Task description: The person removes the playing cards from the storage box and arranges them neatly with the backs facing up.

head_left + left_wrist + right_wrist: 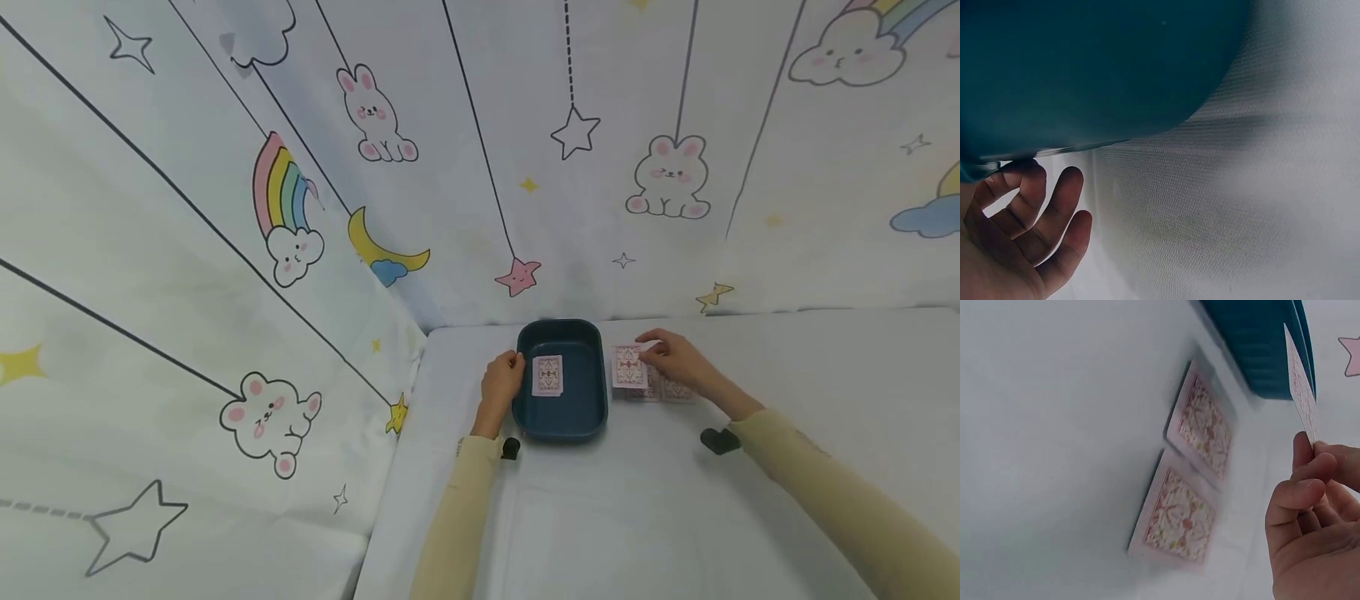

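Between finger and thumb, my right hand pinches a playing card with a red-patterned back; the right wrist view shows this card edge-on, raised above the table. Two piles of matching playing cards lie side by side below it, partly covered by the hand in the head view. My left hand grips the left rim of a dark teal tray. Under the tray's edge the left wrist view shows curled fingers; the thumb is hidden there. More playing cards lie back-up inside the tray.
A white cloth covers the table. Behind it and to the left hang white sheets printed with rabbits, stars and clouds. Dark pieces sit by both wrists, such as the black piece near the right sleeve.
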Tool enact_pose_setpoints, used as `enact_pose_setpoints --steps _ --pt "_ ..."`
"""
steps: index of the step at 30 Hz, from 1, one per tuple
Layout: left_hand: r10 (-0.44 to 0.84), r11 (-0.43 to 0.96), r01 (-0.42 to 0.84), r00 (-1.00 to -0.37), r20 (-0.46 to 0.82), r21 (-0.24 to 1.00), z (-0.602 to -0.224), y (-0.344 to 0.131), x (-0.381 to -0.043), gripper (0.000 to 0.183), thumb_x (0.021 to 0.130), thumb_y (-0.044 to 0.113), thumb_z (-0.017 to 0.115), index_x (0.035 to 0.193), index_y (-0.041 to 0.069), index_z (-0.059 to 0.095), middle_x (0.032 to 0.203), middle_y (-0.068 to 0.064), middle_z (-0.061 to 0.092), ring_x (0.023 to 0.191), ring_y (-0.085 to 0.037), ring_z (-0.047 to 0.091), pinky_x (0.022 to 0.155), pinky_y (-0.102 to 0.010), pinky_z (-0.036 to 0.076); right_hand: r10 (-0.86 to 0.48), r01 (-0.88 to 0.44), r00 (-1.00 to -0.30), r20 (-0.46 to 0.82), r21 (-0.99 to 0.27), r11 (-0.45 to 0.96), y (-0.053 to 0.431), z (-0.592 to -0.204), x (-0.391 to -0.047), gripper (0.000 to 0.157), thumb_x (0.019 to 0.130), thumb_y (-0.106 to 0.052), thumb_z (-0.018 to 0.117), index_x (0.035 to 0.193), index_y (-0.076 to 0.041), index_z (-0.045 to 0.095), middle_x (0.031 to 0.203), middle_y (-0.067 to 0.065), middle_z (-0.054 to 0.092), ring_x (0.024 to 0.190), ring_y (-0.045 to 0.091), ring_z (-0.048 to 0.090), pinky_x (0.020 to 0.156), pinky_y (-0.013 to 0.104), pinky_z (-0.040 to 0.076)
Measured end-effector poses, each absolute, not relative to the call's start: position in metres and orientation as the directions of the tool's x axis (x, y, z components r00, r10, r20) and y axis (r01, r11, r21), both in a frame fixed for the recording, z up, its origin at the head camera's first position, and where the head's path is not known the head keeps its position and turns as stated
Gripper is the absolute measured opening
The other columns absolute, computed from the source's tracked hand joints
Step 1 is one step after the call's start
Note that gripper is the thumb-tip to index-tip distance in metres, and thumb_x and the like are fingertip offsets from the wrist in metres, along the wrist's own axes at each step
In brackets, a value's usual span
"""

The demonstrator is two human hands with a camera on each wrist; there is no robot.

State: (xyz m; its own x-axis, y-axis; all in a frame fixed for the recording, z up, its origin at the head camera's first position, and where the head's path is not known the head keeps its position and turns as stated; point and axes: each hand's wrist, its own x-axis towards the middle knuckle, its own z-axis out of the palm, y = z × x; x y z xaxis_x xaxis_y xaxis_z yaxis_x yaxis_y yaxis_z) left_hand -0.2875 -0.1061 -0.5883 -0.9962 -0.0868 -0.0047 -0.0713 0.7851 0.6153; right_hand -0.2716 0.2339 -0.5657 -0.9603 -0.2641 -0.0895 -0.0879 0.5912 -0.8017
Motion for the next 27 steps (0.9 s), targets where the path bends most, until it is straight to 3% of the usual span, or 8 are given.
enact_pose_setpoints --steps 14,27 --pt "-0.075 0.776 -0.062 -0.997 -0.006 0.627 -0.586 -0.107 -0.282 0.034 0.105 0.035 0.047 0.079 0.014 0.054 0.070 -0.001 0.050 0.060 -0.015 0.047 0.053 -0.028 0.033 -0.252 -0.058 -0.960 -0.120 -0.796 0.603 0.286 -0.578 -0.265 0.043 0.103 -0.024 0.057 0.138 0.000 0.049 0.111 0.025 0.067 0.086 0.027 0.064 0.065 0.028 0.050" --pt "-0.074 0.779 -0.057 -0.997 0.002 0.624 -0.586 -0.106 -0.283 0.036 0.105 0.036 0.046 0.075 0.016 0.048 0.066 0.001 0.044 0.056 -0.014 0.043 0.052 -0.028 0.031 -0.214 0.054 -0.944 -0.249 -0.760 0.648 0.346 -0.598 -0.261 0.053 0.103 -0.032 0.057 0.141 0.001 0.043 0.106 0.018 0.068 0.071 0.016 0.056 0.062 0.031 0.046"
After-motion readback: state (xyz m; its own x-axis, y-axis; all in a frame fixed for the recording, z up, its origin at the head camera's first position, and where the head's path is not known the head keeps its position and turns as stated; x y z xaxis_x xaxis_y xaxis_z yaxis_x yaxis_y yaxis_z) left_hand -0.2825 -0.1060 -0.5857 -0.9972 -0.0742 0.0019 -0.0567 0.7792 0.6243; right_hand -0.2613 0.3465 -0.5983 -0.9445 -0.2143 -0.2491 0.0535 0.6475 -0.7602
